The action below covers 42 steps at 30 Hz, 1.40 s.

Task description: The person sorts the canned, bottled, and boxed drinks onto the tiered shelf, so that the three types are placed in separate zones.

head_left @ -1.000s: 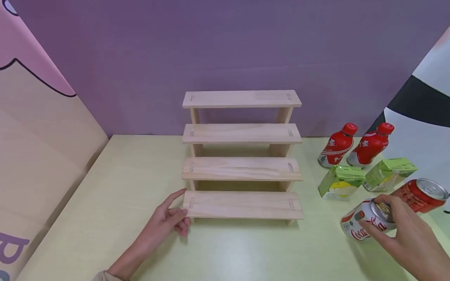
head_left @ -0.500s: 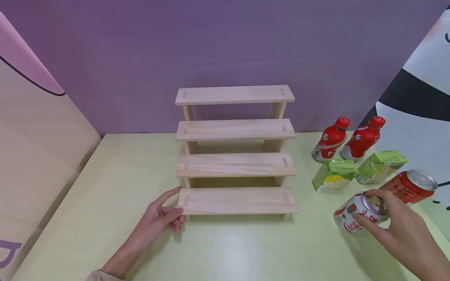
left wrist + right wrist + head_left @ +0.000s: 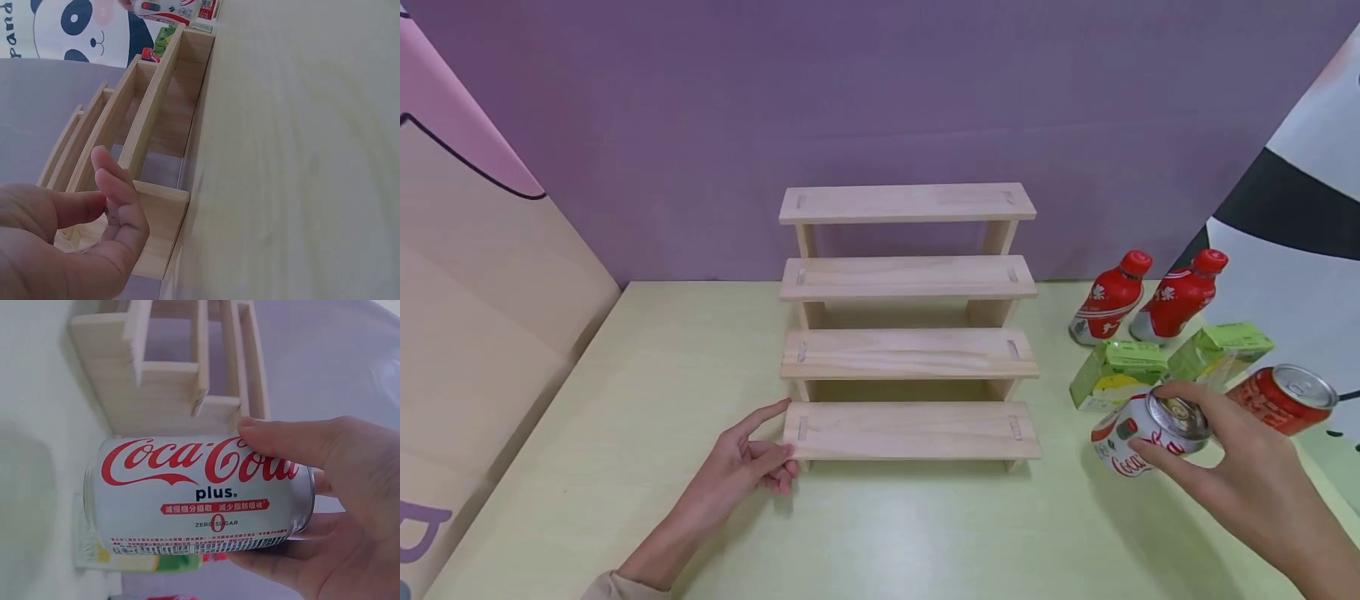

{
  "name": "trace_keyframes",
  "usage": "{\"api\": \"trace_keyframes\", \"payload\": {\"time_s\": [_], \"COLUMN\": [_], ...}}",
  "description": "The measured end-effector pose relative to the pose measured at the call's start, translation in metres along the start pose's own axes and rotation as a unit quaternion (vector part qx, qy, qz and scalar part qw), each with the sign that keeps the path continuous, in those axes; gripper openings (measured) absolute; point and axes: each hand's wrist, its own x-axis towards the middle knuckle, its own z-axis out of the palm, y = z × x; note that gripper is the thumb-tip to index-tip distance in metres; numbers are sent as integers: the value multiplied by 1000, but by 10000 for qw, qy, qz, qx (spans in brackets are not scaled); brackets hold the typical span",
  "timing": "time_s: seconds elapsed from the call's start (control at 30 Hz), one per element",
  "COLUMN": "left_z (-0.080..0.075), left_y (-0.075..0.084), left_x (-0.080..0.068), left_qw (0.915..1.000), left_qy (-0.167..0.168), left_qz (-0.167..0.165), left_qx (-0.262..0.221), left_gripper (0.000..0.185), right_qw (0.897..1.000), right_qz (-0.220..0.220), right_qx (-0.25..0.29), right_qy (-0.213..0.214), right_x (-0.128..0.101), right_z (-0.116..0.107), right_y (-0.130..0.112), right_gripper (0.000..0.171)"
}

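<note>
A pale wooden stepped shelf (image 3: 910, 429) stands against the purple wall. My left hand (image 3: 748, 458) is at the left end of its lowest board, index fingertip at the back corner and thumb at the front edge, holding that end between them. In the left wrist view, the other fingers (image 3: 128, 219) are bent beside the shelf's side panel (image 3: 162, 215). My right hand (image 3: 1247, 475) grips a white Coca-Cola Plus can (image 3: 200, 494) near its top, thumb on one side and fingers on the other. The can is tilted and raised over the table, its shadow below.
Right of the shelf stand two red bottles (image 3: 1108, 300), two green drink cartons (image 3: 1120, 371) and a red can (image 3: 1285, 400), close behind my right hand. Purple wall (image 3: 895, 92) borders the table (image 3: 685, 367) at the back, with printed panels on both sides.
My right hand has lifted the white can and carried it a little left, away from the red can. The left hand has stayed at the shelf's end. The head view has shifted slightly.
</note>
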Motion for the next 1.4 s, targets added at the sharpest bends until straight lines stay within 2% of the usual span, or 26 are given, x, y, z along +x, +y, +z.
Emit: {"api": "trace_keyframes", "payload": {"time_s": [0.17, 0.37, 0.5, 0.67, 0.9, 1.03, 1.2, 1.4], "left_z": [-2, -6, -7, -7, -6, -6, -6, -7], "left_y": [0, 0, -2, -2, -2, -4, -4, 0], "left_x": [0, -1, -1, -1, -2, -3, -4, -2], "left_qw": [9999, 9996, 9996, 9995, 9994, 9994, 9992, 9992], "left_qy": [-131, -223, -260, -308, -341, -341, -383, -370], "left_qz": [16, -31, -44, -22, 67, 38, 19, 115], "left_qx": [20, 180, 110, -5, -44, -48, -57, -70], "left_gripper": [62, 59, 60, 60, 60, 60, 60, 59], "right_qw": [10000, 9979, 9947, 9925, 9818, 9779, 9680, 9663], "right_qz": [-82, -547, -837, -1022, -1597, -1751, -2136, -2244], "right_qx": [2, 142, 229, 357, 571, 649, 851, 816], "right_qy": [25, 321, 554, 561, 857, 944, 1002, 963], "right_x": [8, 17, 21, 27, 39, 44, 55, 69], "right_z": [-10, -25, -29, -34, -39, -38, -39, -41], "right_y": [-16, -37, -49, -60, -73, -79, -88, -105], "right_gripper": [69, 68, 67, 66, 72, 70, 66, 65]}}
